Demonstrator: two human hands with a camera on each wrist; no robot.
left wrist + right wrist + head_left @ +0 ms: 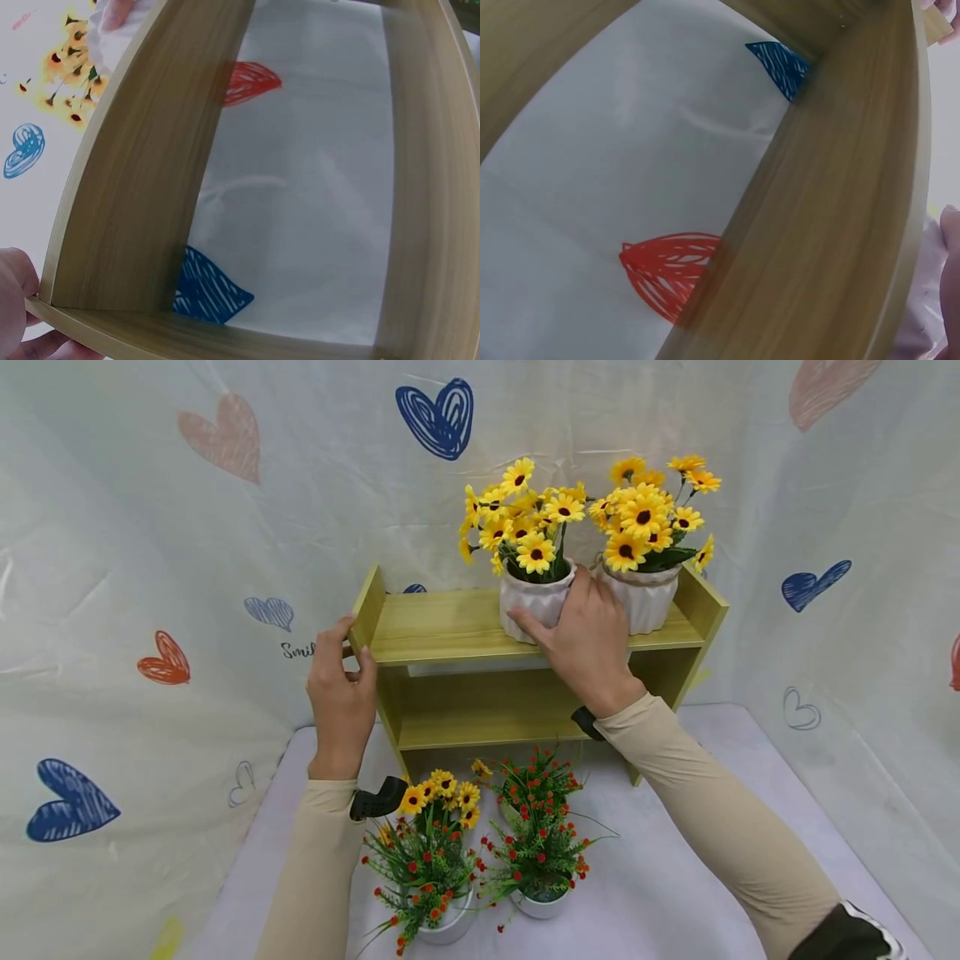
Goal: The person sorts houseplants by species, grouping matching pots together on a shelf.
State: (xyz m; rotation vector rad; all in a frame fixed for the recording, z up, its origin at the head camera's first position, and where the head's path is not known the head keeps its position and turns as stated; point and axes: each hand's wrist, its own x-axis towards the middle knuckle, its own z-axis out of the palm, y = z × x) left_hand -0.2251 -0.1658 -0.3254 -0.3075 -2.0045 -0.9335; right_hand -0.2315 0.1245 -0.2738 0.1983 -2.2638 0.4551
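My right hand (588,639) grips a white ribbed pot of yellow flowers (525,602), thumb across its front and fingers round its right side. The pot stands on the top board of a two-tier wooden shelf (442,622). To its right on the same board is a second white pot of yellow flowers (645,597). My left hand (341,693) pinches the shelf's left side panel near its front corner, thumb in front and fingers behind. In the left wrist view, fingers (15,281) of that hand hold the panel's edge.
On the white-covered table (622,868) in front of the shelf stand several more potted plants, among them red-flowered ones (540,852) and a yellow-flowered one (442,793). A heart-print curtain (322,485) hangs behind and at both sides. The shelf's lower board (487,727) lies beneath.
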